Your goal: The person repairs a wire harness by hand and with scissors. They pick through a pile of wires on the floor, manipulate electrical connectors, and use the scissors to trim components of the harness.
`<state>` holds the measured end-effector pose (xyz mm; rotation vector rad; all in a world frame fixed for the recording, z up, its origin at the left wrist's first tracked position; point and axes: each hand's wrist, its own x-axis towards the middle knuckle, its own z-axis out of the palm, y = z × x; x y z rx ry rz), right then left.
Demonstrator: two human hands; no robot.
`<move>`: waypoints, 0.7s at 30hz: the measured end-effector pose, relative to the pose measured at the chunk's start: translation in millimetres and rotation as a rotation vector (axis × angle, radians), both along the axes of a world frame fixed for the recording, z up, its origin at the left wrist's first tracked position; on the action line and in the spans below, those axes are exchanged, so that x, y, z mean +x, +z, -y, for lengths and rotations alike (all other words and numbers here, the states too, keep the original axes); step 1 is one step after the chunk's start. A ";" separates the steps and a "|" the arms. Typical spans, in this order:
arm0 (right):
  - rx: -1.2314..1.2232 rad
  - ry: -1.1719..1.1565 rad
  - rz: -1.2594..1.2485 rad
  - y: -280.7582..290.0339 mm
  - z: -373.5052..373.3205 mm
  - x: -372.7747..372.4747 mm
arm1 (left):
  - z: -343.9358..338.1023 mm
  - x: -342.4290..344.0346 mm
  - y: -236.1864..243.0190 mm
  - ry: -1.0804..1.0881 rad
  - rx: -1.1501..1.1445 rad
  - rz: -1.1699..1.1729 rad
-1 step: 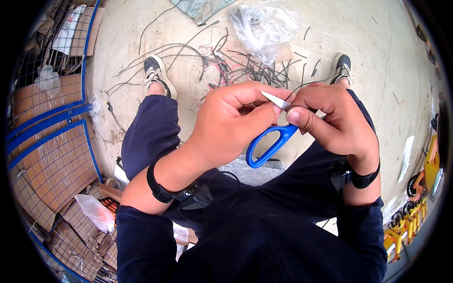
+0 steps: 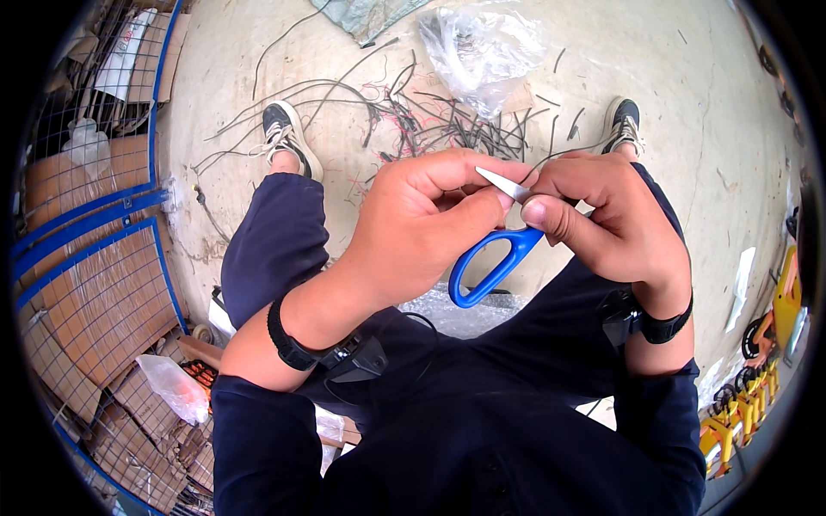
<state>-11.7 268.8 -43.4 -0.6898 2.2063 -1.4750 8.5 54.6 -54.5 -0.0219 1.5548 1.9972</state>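
Both hands meet in front of me above the floor. In my right hand (image 2: 615, 224) is a pair of scissors with a blue handle (image 2: 527, 238). Its pointed silver blade (image 2: 501, 182) aims up and left, across the tips of the left fingers, with the right thumb pressed close to the blade's base. My left hand (image 2: 422, 224) is closed in a pinch, thumb against forefinger; what lies between them is hidden. A thin dark cable (image 2: 551, 156) shows at the meeting fingertips and runs behind the right hand.
Cut dark cables and red wire bits (image 2: 465, 129) lie heaped on the floor between my shoes. Beyond sits a clear plastic bag (image 2: 482, 52). Blue-framed mesh cages (image 2: 129, 205) with cardboard stand at left, yellow tools (image 2: 731, 421) at right. Black bands (image 2: 292, 340) circle both wrists.
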 end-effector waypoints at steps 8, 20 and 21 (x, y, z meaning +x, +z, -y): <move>-0.033 -0.056 0.201 2.1 2.5 2.5 | 2.4 -2.3 1.8 -0.016 0.102 0.066; 0.013 -0.121 0.018 -0.4 5.3 1.8 | 0.9 -4.4 1.0 0.015 0.082 0.114; 0.017 -0.122 0.015 -1.1 5.2 1.6 | 0.8 -4.3 0.2 0.017 0.071 0.118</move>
